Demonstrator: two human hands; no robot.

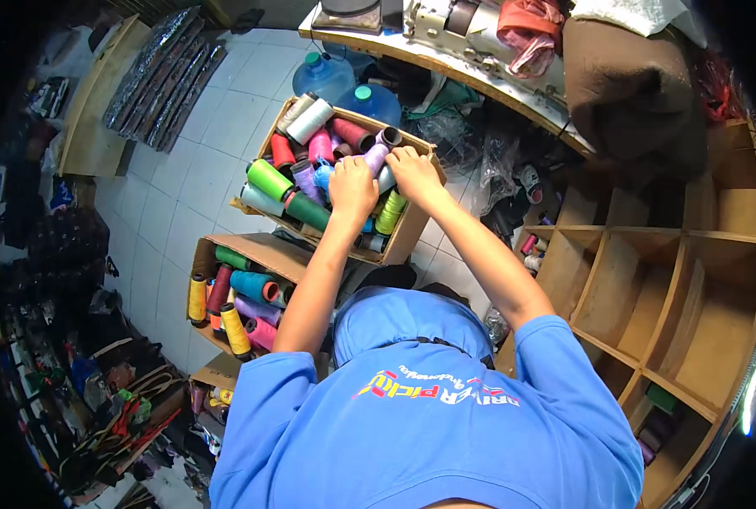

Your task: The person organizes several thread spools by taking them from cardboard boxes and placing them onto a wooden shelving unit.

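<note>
Left grip (353,183), right grip (414,173): beside 1 lilac spool (376,156) | can't discern closure | 2 green-capped jugs (320,80)

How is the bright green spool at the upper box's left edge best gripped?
Probably around the middle of the bright green spool, from above: it lies on its side, rounded upper face uncovered, with a dark green spool near its right end.

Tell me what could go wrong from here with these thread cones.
The cones lie heaped in the farther box, so shifting one might send the bright green cone over the rim. The lilac cone between the left hand and right hand could slip. The left forearm, seemingly close, might knock the yellow cone at the nearer box's edge.
</note>
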